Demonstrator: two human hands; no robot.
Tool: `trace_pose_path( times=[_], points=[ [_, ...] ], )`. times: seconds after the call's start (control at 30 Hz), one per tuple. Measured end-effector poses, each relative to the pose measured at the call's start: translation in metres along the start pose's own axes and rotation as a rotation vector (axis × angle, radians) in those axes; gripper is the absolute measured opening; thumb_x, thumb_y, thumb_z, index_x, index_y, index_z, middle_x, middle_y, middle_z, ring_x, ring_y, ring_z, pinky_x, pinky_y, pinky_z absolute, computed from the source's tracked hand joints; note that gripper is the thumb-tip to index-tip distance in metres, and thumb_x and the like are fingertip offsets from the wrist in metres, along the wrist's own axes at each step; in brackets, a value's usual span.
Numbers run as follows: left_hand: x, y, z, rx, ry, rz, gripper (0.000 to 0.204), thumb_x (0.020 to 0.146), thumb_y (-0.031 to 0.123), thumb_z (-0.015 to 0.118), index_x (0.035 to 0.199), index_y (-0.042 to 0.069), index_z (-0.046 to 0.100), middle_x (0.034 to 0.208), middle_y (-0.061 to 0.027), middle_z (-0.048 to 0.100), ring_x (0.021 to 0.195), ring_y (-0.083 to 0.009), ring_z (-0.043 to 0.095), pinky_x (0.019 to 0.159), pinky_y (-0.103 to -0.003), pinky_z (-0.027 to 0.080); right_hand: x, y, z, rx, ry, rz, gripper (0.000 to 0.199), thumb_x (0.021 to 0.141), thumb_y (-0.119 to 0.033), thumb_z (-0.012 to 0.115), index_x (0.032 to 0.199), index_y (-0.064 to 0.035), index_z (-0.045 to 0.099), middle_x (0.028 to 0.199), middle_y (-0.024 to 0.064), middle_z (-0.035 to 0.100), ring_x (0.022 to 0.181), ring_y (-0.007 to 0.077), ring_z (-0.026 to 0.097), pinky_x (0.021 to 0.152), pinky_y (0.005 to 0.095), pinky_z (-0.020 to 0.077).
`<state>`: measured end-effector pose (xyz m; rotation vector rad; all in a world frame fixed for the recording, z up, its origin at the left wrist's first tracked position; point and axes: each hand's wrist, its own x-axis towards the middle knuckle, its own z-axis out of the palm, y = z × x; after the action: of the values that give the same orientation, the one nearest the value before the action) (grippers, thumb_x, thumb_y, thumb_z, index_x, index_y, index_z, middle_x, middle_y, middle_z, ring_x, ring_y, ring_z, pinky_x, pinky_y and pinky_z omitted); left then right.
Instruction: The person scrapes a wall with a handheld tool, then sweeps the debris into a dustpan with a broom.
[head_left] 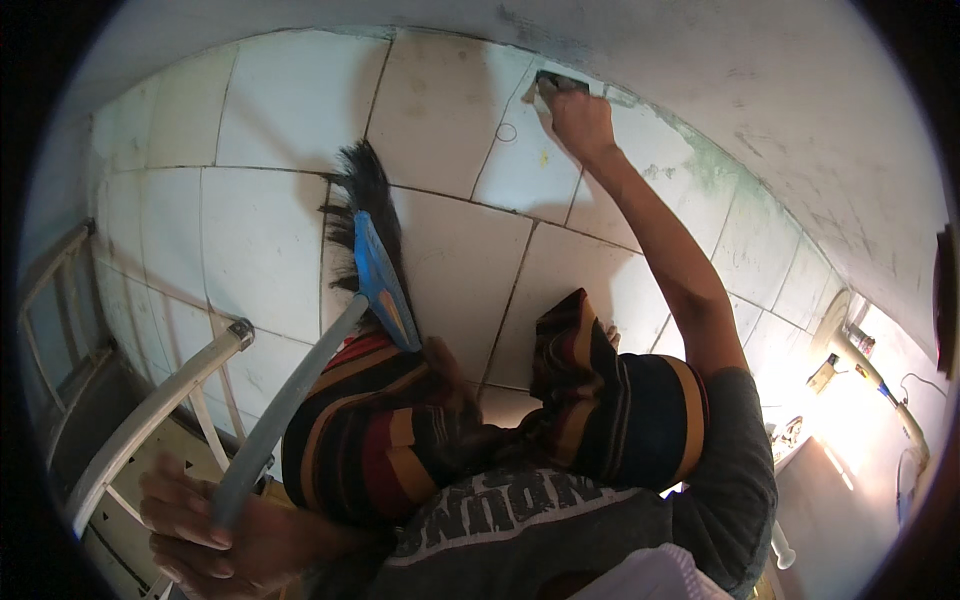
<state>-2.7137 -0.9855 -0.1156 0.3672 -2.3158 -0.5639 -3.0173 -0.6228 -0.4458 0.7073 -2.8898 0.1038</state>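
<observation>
A white metal frame (150, 410) is seen left of the fingers; a pale pipe (880, 385) stands far right.

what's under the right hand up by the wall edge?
The right hand presses a small dark flat tool on a white floor tile beside the wall. Its working end and the tile beneath are covered.

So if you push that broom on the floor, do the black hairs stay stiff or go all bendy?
The broom bristles look long, thin and splayed, so they would probably bend and fan out when pushed. The blue head looks like hard plastic, likely stiff. The left hand grips its long handle alone, so it is probably light, though top-heavy enough to tip if let go.
</observation>
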Motion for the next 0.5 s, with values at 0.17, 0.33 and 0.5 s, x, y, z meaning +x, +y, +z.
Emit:
trace_pose_path(
  times=[0.17, 0.33, 0.5],
  points=[
    [0.005, 0.010, 0.009, -0.604, -0.125, -0.072, 0.041, 0.098, 0.036, 0.034, 0.096, -0.001, 0.052, 0.094, -0.0153, 0.054, 0.097, -0.0242, 0.056, 0.098, -0.044, 0.039, -0.011, -0.009, -0.018, -0.029, -0.223, 0.073, 0.040, 0.074, -0.008, 0.061, 0.113, -0.0179, 0.065, 0.077, 0.0096, 0.068, 0.066, 0.0244, 0.067, 0.051, 0.0368, 0.0511],
    [0.013, 0.016, 0.009, -0.873, -0.235, -0.077, 0.047, 0.099, 0.035, 0.027, 0.093, -0.007, 0.048, 0.093, -0.0220, 0.049, 0.100, -0.0303, 0.053, 0.105, -0.051, 0.034, -0.025, -0.020, -0.032, 0.147, -0.147, -0.090, 0.041, 0.075, -0.011, 0.062, 0.114, -0.0193, 0.064, 0.099, 0.0072, 0.067, 0.074, 0.0206, 0.067, 0.053, 0.0342, 0.0531],
    [0.004, 0.003, -0.003, -0.782, -0.160, -0.187, 0.048, 0.098, 0.036, 0.024, 0.087, -0.006, 0.046, 0.086, -0.0180, 0.042, 0.094, -0.0306, 0.049, 0.110, -0.053, 0.027, -0.019, -0.018, -0.035, -0.081, -0.364, 0.077, 0.042, 0.076, -0.011, 0.061, 0.116, -0.0206, 0.063, 0.106, 0.0084, 0.066, 0.078, 0.0231, 0.067, 0.057, 0.0372, 0.0542]
  ],
)
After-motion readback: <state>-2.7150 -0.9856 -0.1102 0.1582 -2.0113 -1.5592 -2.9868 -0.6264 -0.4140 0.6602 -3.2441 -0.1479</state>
